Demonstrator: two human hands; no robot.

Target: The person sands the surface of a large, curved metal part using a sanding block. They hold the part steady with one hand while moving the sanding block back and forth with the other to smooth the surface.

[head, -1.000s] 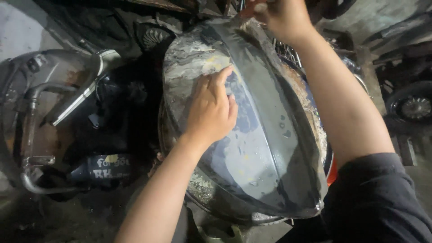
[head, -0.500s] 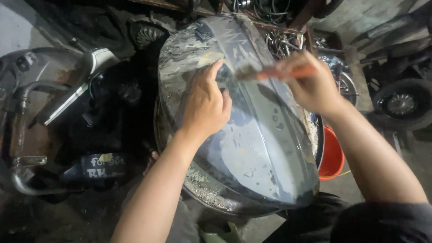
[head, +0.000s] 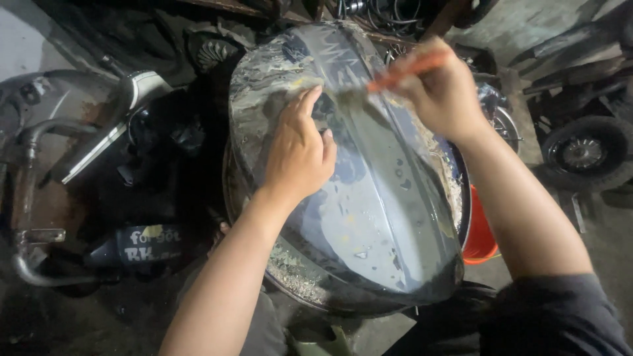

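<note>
A large curved grey panel [head: 369, 217], wet and smeared with peeling paint, fills the middle of the head view. My left hand [head: 300, 151] lies flat on its upper left part, fingers spread and pressing on it. My right hand [head: 442, 92] is shut on a brush with an orange handle [head: 402, 72]. The brush's bristles [head: 353, 99] touch the panel's upper middle, just right of my left fingertips.
A round rusty rim [head: 290, 277] shows under the panel. An orange bucket [head: 480, 237] stands at its right edge. Scooter parts and a metal frame [head: 39, 198] crowd the left. A small wheel [head: 583, 155] sits at the right, cables at the top.
My right hand has come down from the panel's top edge with the brush and swept it leftwards onto the panel. My left hand has stayed flat on the panel.
</note>
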